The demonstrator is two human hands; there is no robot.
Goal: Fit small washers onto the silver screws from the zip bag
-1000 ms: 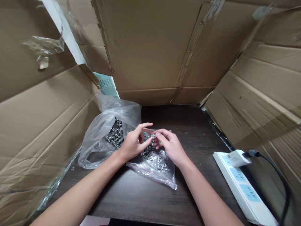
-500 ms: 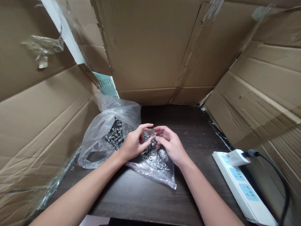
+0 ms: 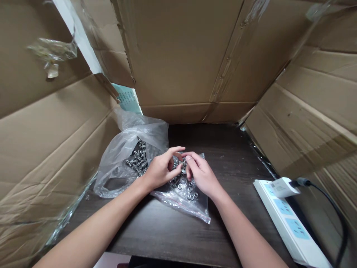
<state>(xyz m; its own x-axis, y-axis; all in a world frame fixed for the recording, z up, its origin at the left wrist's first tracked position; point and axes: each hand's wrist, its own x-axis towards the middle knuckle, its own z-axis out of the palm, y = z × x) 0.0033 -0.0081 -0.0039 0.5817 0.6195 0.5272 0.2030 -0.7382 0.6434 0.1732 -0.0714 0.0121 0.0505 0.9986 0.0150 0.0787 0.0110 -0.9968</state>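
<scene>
Over a clear zip bag, my left hand [image 3: 161, 168] pinches a small metal bolt [image 3: 181, 163] near its thumb tip, with the index finger arched above. The thumb and fingers of my right hand [image 3: 203, 175] close around the bolt's other end. Whether a nut or washer sits there is too small to tell. Beneath the hands, loose nuts [image 3: 190, 195] and washers lie on the zip bag [image 3: 181, 206], partly hidden by fingers. To the left, a pile of bolts [image 3: 139, 160] spills in the mouth of a larger clear plastic bag [image 3: 111, 163].
Cardboard walls [image 3: 189, 56] enclose the dark wooden table [image 3: 156, 234] at the back and both sides. On the right stands a white power strip [image 3: 290, 219] with a plugged-in adapter [image 3: 283, 187] and a black cable [image 3: 331, 204]. A pale green printed sheet [image 3: 127, 98] shows at the back left.
My right thumb and fingers have shifted up and curled tighter at the bolt's end. My left hand keeps nearly the same pose. The whole view has moved slightly.
</scene>
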